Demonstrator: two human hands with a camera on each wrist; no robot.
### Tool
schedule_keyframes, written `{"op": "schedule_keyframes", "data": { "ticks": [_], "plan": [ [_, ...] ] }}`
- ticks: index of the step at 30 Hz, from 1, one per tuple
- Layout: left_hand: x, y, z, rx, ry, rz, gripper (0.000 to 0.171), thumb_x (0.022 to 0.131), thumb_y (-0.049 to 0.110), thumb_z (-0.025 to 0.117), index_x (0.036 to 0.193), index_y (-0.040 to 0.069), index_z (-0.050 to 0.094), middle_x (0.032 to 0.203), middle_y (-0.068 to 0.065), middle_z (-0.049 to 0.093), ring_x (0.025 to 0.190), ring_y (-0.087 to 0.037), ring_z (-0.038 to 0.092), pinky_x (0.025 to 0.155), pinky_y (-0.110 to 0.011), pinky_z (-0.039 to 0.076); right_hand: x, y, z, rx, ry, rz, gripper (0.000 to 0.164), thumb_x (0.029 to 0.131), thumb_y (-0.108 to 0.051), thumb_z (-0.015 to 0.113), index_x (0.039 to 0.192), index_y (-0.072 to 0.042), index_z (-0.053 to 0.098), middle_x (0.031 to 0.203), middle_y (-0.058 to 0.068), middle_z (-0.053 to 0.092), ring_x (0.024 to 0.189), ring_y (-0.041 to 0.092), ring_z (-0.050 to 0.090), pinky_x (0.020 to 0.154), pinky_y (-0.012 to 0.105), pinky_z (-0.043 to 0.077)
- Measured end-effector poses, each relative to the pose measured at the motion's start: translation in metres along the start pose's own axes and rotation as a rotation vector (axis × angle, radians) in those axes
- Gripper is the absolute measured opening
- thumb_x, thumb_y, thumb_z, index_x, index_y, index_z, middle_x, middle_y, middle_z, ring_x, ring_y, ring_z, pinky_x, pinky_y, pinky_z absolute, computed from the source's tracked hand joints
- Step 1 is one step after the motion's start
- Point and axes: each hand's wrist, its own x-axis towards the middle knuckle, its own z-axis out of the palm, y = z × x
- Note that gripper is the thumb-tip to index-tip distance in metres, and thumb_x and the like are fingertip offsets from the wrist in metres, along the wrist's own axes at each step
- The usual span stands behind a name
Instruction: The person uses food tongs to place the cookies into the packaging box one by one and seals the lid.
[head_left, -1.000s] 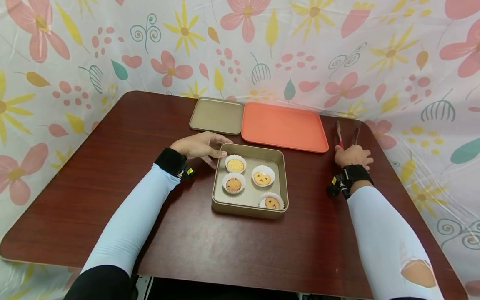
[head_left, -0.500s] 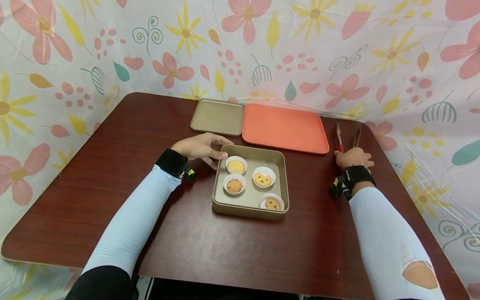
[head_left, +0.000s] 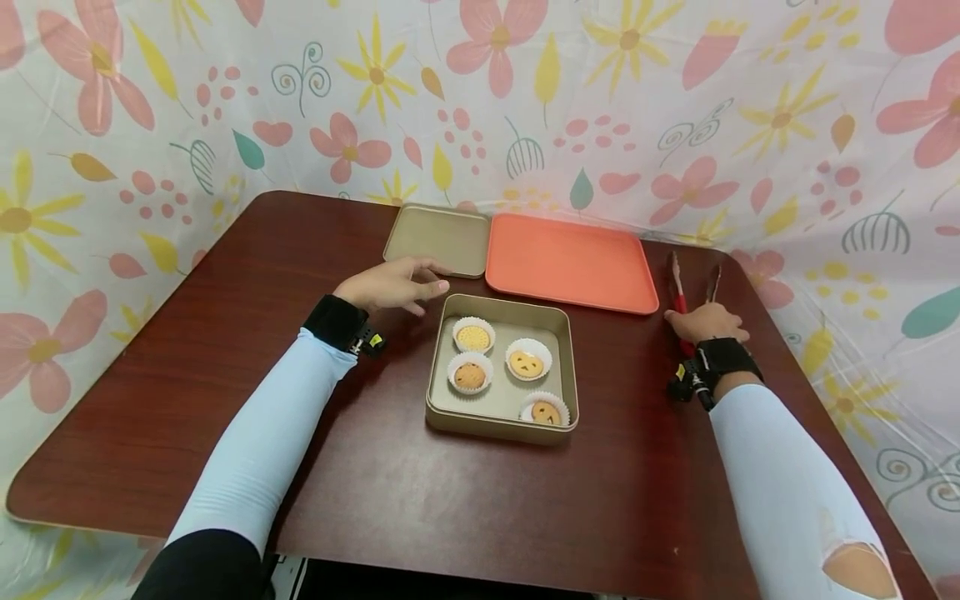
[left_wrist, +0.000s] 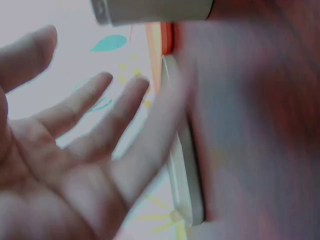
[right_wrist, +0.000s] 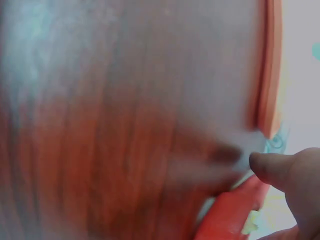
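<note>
A gold square tin [head_left: 442, 400] holds several cookies in white paper cups, among them a bear-faced cookie [head_left: 526, 363] and a round yellow cookie [head_left: 473, 337]. My left hand [head_left: 393, 285] hovers just off the tin's far left corner, apart from it. Its fingers are spread and nothing lies between them; the left wrist view shows the same hand [left_wrist: 95, 145] palm toward the camera. Over the red-handled tongs [head_left: 678, 302] at the far right lies my right hand [head_left: 707, 323]. In the right wrist view its thumb [right_wrist: 280, 167] stretches past the red handle [right_wrist: 230, 215]; the other fingers are mostly hidden.
Behind the tin lie a gold lid [head_left: 438, 240] and an orange tray [head_left: 570, 262], side by side against the flowered cloth backdrop [head_left: 375, 100]. The brown wooden table [head_left: 480, 508] has its right edge close to the tongs.
My left hand has let go of the tin's corner and moved slightly away from it. The right wrist has turned a little; its hand stays over the tongs.
</note>
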Motion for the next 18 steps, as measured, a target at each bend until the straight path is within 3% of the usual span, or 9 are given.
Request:
{"op": "schedule_keyframes", "data": {
  "ticks": [4,8,11,14,18],
  "plan": [
    [-0.001,0.000,-0.005,0.108,0.189,-0.025,0.047,0.107,0.027,0.057,0.146,0.001,0.050,0.142,-0.020,0.054,0.130,-0.036,0.053,0.106,-0.050,0.051,-0.009,-0.002,-0.006,0.000,0.006,-0.002,0.094,0.097,-0.060,0.050,0.133,0.026,0.037,0.127,0.048,0.036,0.122,0.064,0.030,0.098,0.075,0.034],
    [-0.001,0.000,-0.011,0.155,0.355,-0.054,0.044,0.106,0.027,0.058,0.143,0.003,0.054,0.141,-0.020,0.056,0.128,-0.035,0.054,0.106,-0.050,0.049,-0.018,-0.006,-0.014,0.022,0.032,0.015,0.112,0.095,-0.066,0.050,0.147,0.026,0.014,0.137,0.055,0.018,0.126,0.071,0.020,0.100,0.081,0.032],
    [0.002,-0.001,-0.019,0.197,0.446,-0.084,0.044,0.106,0.025,0.058,0.143,0.003,0.054,0.142,-0.023,0.054,0.128,-0.037,0.054,0.104,-0.051,0.050,-0.023,-0.012,-0.020,0.021,0.067,-0.008,0.118,0.095,-0.070,0.047,0.150,0.024,0.004,0.140,0.055,0.014,0.129,0.071,0.017,0.101,0.082,0.030],
    [0.008,-0.006,-0.031,0.250,0.514,-0.123,0.045,0.105,0.023,0.058,0.144,0.001,0.051,0.141,-0.025,0.053,0.128,-0.039,0.052,0.103,-0.051,0.049,-0.029,-0.022,-0.025,0.053,0.108,-0.059,0.117,0.095,-0.072,0.046,0.152,0.022,0.004,0.141,0.054,0.015,0.129,0.071,0.017,0.102,0.083,0.028],
    [0.020,-0.017,-0.048,0.332,0.572,-0.186,0.048,0.104,0.022,0.059,0.143,-0.004,0.050,0.140,-0.026,0.053,0.128,-0.039,0.050,0.105,-0.051,0.048,-0.038,-0.036,-0.028,0.122,0.149,-0.176,0.114,0.094,-0.074,0.046,0.151,0.020,0.017,0.139,0.052,0.021,0.125,0.068,0.022,0.097,0.081,0.030]
  ]
}}
